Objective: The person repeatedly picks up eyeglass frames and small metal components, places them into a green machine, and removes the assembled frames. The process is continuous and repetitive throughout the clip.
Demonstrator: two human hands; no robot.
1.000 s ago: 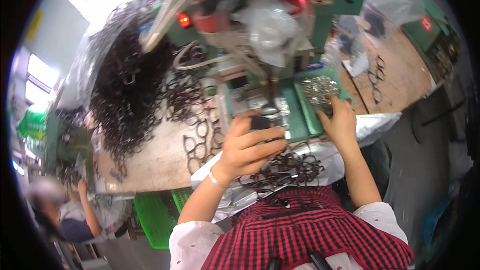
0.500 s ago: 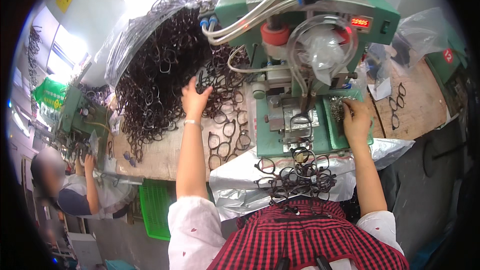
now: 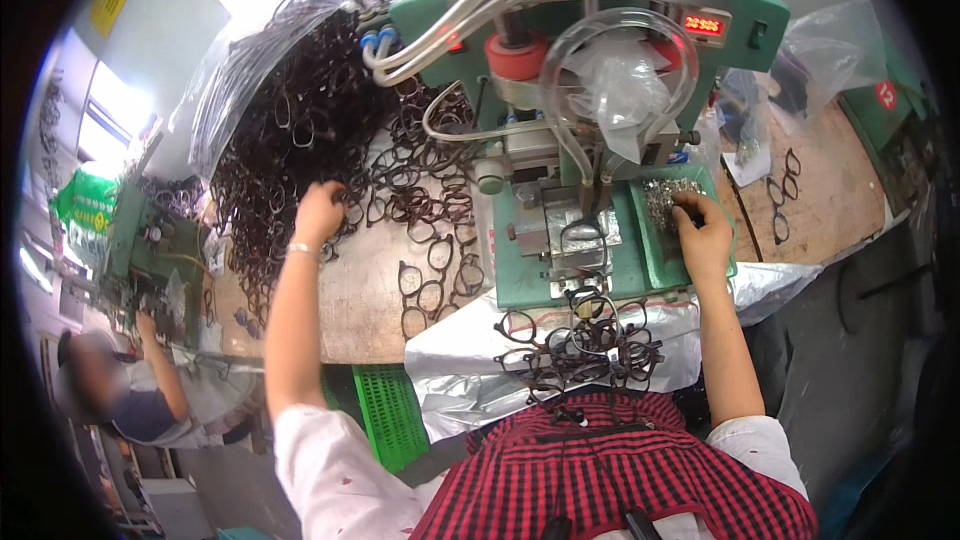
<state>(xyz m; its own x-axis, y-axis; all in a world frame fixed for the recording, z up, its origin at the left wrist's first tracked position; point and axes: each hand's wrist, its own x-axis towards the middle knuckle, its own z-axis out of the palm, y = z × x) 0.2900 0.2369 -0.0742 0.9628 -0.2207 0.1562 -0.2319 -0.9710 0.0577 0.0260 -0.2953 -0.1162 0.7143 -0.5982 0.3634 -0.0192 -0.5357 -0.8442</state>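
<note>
My left hand (image 3: 322, 212) is at the near edge of a big heap of dark eyeglass frames (image 3: 265, 150), its fingers curled in. What they hold, if anything, is hidden. My right hand (image 3: 706, 240) reaches into a green tray (image 3: 668, 268), thumb and fingertips pinched by a pile of small shiny metal parts (image 3: 660, 202). Whatever lies between those fingertips is too small to make out. Between my hands stands a green press machine (image 3: 430, 12), with one eyeglass frame (image 3: 583, 233) under its head. Several more frames (image 3: 575, 350) lie tangled on silver sheeting before me.
Loose frames (image 3: 425, 292) cover part of the wooden table left of the machine. One frame (image 3: 782, 205) lies at the right. Clear plastic (image 3: 205, 105) wraps the heap. A green basket (image 3: 385, 410) sits below the table. Another person (image 3: 150, 400) works at far left.
My left hand has moved left and nearer to me along the heap, its spread fingers now curled. The right hand stays in the tray. The whole view has shifted slightly.
</note>
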